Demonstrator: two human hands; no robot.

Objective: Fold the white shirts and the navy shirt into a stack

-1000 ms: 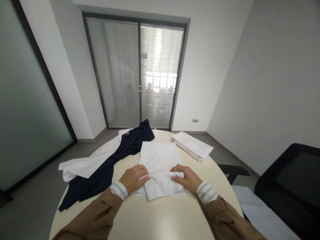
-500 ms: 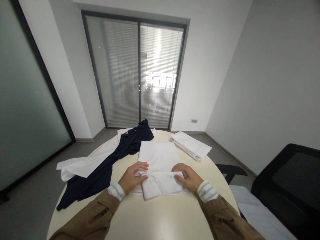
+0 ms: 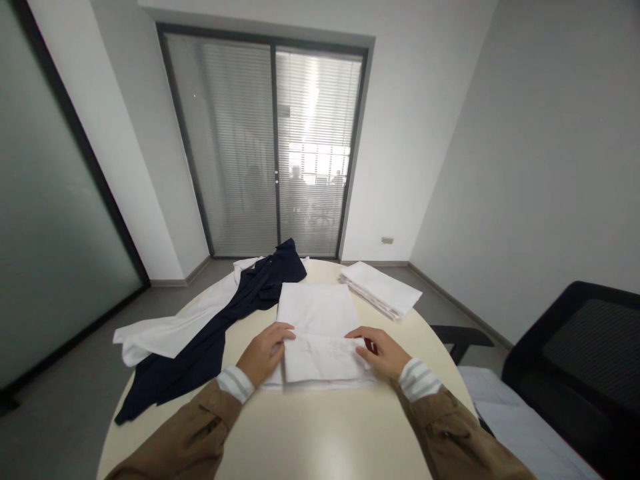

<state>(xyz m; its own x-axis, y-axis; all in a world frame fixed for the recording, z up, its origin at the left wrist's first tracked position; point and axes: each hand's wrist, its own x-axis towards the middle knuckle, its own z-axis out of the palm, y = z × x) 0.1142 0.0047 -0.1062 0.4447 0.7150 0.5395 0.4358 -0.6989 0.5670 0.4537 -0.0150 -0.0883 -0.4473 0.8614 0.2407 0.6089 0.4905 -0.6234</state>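
Currently, the white cloth [image 3: 317, 310] lies on the round table [image 3: 325, 433] directly in front of me, its near end doubled into a flap [image 3: 320, 363]. My left hand [image 3: 263, 353] contacts the left end of the flap's upper edge; my right hand [image 3: 385, 353] is curved around the right end, with a gap between thumb and forefinger. I cannot tell whether either hand pinches the fabric firmly or merely rests against it.

Possible faults:
1. Skewed fold. Cause: unequal pull from my two hands. A lower layer [image 3: 274, 381] already projects past the flap at the left and along the near edge.
2. Set-in creases. Cause: pressing before smoothing; shallow wrinkles are visible across the flap.
3. Flap springing open. Cause: releasing one end ahead of the other.
4. Snagging. Cause: my left sleeve [image 3: 200, 417] sweeping outward into the dark blue garment [image 3: 200, 353], which lies beside it against a loose white garment [image 3: 185, 327].

Markings: I can read no brand, label or writing on the cloth, the garments or the folded white stack [image 3: 383, 287] at the far right. A small wall plate [image 3: 387, 240] is too indistinct to check.
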